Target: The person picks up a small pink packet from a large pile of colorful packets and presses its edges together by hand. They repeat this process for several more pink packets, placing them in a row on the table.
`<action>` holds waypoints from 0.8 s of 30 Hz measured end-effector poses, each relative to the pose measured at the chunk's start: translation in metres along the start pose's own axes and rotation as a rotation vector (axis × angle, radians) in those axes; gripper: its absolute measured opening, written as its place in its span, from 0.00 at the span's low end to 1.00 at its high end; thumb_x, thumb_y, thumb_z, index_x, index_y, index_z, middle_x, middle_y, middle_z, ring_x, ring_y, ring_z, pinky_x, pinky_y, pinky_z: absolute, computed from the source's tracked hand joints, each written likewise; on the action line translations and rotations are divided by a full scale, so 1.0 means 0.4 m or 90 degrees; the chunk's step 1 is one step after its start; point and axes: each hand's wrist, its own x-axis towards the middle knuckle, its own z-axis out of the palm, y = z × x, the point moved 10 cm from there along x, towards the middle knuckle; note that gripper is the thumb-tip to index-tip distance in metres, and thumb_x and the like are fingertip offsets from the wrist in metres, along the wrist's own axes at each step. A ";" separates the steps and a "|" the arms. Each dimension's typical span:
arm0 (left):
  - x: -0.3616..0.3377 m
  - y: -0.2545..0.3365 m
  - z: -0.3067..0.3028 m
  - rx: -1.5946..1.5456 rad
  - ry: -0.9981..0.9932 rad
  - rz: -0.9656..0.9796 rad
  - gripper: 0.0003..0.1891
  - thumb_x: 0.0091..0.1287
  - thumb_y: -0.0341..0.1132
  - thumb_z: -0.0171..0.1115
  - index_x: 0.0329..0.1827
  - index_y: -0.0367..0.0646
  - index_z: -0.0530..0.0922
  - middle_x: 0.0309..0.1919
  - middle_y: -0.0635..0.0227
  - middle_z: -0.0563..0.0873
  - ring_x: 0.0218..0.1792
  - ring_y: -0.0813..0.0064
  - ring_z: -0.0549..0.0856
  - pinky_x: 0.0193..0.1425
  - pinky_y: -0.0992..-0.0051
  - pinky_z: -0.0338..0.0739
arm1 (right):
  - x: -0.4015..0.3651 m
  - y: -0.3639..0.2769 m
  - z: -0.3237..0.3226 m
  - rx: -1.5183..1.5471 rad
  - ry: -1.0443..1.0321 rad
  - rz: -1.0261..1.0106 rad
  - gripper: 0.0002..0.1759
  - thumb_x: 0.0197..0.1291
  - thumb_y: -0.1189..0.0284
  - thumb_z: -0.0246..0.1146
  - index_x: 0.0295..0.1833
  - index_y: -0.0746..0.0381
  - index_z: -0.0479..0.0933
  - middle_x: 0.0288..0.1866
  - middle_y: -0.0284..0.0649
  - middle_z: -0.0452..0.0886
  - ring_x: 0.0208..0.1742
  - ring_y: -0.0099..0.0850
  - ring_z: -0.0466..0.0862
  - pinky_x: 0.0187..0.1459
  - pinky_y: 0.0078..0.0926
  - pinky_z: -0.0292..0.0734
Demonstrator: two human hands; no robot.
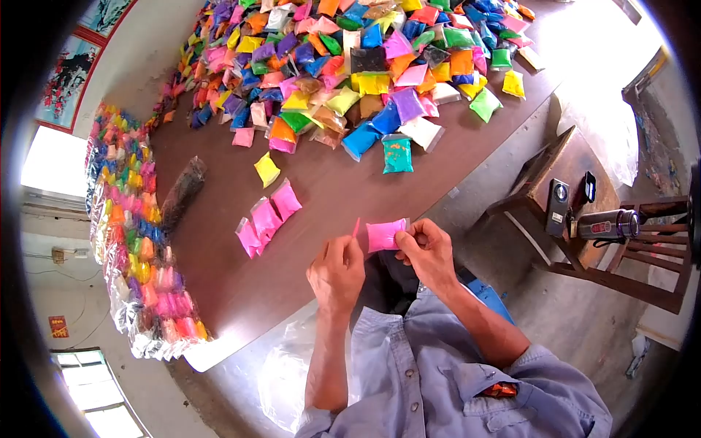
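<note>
My right hand (431, 254) pinches the right end of a small bright pink packet (381, 237), thumb on top, just off the table's near edge. To its left my left hand (336, 271) is closed with its knuckles up, and a thin pink pointed stick (356, 227) rises from its fingers. The stick's tip stands beside the packet's left end, with a small gap between them. Three similar pink packets (266, 220) lie in a row on the brown table (219, 281), beyond my left hand. A yellow packet (267, 169) rests farther back.
A big heap of coloured packets (372, 84) covers the table's far part. Bagged bundles of packets (146, 248) line the left edge, near a dark clear-wrapped bundle (184, 191). At right, a wooden stool (526, 193) bears a black device (558, 208) and a flask (607, 224).
</note>
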 end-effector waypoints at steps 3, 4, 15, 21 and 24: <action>-0.035 0.069 -0.004 -0.044 0.005 0.068 0.02 0.68 0.28 0.73 0.37 0.41 0.86 0.30 0.58 0.88 0.26 0.59 0.88 0.31 0.65 0.82 | -0.009 0.021 0.007 0.054 0.023 0.001 0.10 0.74 0.71 0.69 0.41 0.63 0.76 0.29 0.32 0.85 0.28 0.18 0.85 0.29 0.16 0.77; -0.050 0.090 0.011 -0.041 -0.002 0.095 0.03 0.68 0.27 0.74 0.38 0.42 0.86 0.30 0.58 0.88 0.26 0.58 0.89 0.32 0.64 0.83 | -0.005 0.029 0.013 0.055 0.019 0.001 0.10 0.74 0.71 0.69 0.41 0.63 0.76 0.29 0.32 0.85 0.28 0.18 0.85 0.29 0.16 0.77; -0.043 -0.028 -0.014 0.023 0.077 0.025 0.03 0.70 0.29 0.71 0.39 0.44 0.84 0.28 0.61 0.86 0.25 0.55 0.86 0.30 0.59 0.80 | -0.028 0.044 0.032 0.100 0.024 0.012 0.11 0.74 0.70 0.69 0.40 0.60 0.74 0.29 0.32 0.85 0.28 0.18 0.85 0.26 0.16 0.76; -0.071 0.027 -0.006 -0.115 0.091 0.089 0.03 0.69 0.27 0.72 0.39 0.42 0.85 0.28 0.59 0.86 0.24 0.57 0.86 0.30 0.60 0.80 | -0.041 0.021 0.032 0.049 0.077 -0.040 0.14 0.71 0.73 0.72 0.50 0.62 0.73 0.31 0.35 0.86 0.29 0.20 0.86 0.29 0.20 0.80; -0.073 0.009 0.021 -0.125 0.052 0.034 0.03 0.69 0.27 0.73 0.41 0.41 0.85 0.29 0.58 0.88 0.27 0.57 0.89 0.31 0.61 0.82 | -0.046 0.001 0.032 -0.047 0.038 -0.153 0.17 0.68 0.75 0.73 0.57 0.63 0.75 0.33 0.40 0.87 0.31 0.22 0.87 0.33 0.24 0.82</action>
